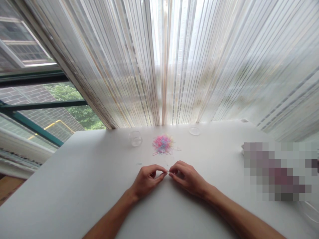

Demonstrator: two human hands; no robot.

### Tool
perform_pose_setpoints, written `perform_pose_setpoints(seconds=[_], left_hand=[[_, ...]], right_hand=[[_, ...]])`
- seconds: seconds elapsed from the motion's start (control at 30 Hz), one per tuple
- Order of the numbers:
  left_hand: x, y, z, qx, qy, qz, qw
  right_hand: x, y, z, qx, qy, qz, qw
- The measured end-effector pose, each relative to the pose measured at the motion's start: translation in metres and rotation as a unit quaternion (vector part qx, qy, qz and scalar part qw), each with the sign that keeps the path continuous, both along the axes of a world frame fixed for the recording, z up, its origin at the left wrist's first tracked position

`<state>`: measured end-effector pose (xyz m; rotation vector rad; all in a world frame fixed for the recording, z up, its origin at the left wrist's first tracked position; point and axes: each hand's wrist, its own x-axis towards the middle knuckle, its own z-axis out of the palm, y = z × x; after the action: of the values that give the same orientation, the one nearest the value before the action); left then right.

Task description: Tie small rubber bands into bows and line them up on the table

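Observation:
In the middle of the white table (82,172), my left hand (147,177) is closed in a pinch, thumb against index finger. My right hand (188,177) mirrors it, also pinching, and the two sets of fingertips almost touch. Whatever sits between the fingertips is too small to make out. Just beyond them lies a loose pile of thin pink, blue and yellow pieces (162,144) that look like coloured paper clips. A single greenish loop, like a paper clip (139,163), lies apart, left of my fingertips. A tiny dark speck (167,165) is just ahead of them.
A clear round container (136,138) stands left of the pile, and a clear round lid (194,131) lies at its right, farther back. Striped sheer curtains (174,83) hang along the table's far edge. A pixelated area (279,172) hides the right side. An open window is at left.

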<state>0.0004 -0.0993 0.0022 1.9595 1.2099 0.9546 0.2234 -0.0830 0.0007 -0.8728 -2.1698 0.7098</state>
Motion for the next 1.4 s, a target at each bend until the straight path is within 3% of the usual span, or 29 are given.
perform_pose_setpoints(seconds=[1.4], left_hand=[[-0.0010, 0.0008, 0.0021, 0.045, -0.022, -0.027, 0.998]], right_hand=[[-0.0002, -0.0024, 0.0057, -0.021, 0.018, 0.002, 1.000]])
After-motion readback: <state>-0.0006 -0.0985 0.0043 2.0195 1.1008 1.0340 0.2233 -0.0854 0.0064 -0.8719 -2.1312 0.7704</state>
